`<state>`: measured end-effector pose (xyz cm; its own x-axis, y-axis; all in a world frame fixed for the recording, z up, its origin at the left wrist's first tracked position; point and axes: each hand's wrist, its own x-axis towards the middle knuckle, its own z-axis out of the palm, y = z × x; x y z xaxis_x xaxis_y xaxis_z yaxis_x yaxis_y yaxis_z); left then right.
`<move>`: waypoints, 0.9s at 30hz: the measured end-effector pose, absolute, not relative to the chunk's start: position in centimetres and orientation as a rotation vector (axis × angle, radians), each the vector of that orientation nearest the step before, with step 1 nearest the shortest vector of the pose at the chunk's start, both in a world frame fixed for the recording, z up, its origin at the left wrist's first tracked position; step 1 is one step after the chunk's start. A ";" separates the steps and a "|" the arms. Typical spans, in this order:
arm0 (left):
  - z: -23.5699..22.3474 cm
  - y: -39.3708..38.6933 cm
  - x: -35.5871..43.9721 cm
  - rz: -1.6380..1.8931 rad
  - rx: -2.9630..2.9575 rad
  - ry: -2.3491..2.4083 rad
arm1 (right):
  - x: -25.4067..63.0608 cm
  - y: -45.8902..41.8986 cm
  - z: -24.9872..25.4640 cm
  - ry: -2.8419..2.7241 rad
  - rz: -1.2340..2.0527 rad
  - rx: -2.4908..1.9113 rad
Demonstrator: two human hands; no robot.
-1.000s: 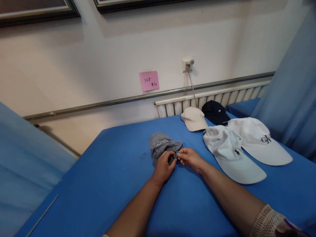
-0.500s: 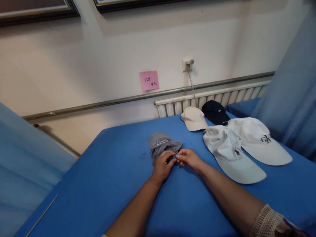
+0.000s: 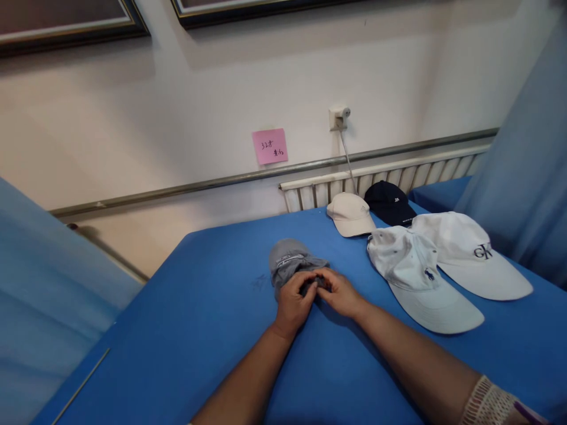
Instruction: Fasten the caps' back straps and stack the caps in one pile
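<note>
A grey baseball cap [image 3: 290, 260] with pale lettering lies on the blue-covered table, its brim pointing away from me. My left hand [image 3: 296, 301] is closed on the near edge of the cap, thumb and fingers bent together. Close beside it, my right hand [image 3: 339, 290] also grips that edge, and the fingertips of both hands nearly meet. The part between the fingers, at the back of the cap, is mostly hidden by the hands.
To the right lie a pale cap with a small dark emblem [image 3: 405, 260], a white cap with dark letters [image 3: 465, 248], a cream cap [image 3: 349, 213] and a black cap [image 3: 390, 202]. A radiator [image 3: 310, 198] and rail stand behind. Blue curtains [image 3: 39, 295] hang at both sides.
My right hand's fingers have moved in over the cap's edge and curl more, closer to the left hand. The cap stays in nearly the same place; the view has shifted slightly.
</note>
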<state>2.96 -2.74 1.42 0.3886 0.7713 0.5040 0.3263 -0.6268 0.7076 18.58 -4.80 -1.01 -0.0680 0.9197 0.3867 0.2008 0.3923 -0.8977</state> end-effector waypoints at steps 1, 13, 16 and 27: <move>1.4 -2.7 3.0 1.172 2.136 0.947 | 18.5 -4.7 -1.2 -1.533 0.839 -1.055; 2.2 -1.9 2.2 0.911 2.323 0.867 | 18.8 -4.4 -1.4 -1.638 0.787 -1.305; 2.5 -2.0 2.0 0.776 2.359 0.914 | 18.9 -4.7 -1.1 -1.738 0.783 -1.258; 1.6 -0.9 1.2 0.802 1.549 0.735 | 18.7 -4.5 -1.3 -1.535 1.030 -1.149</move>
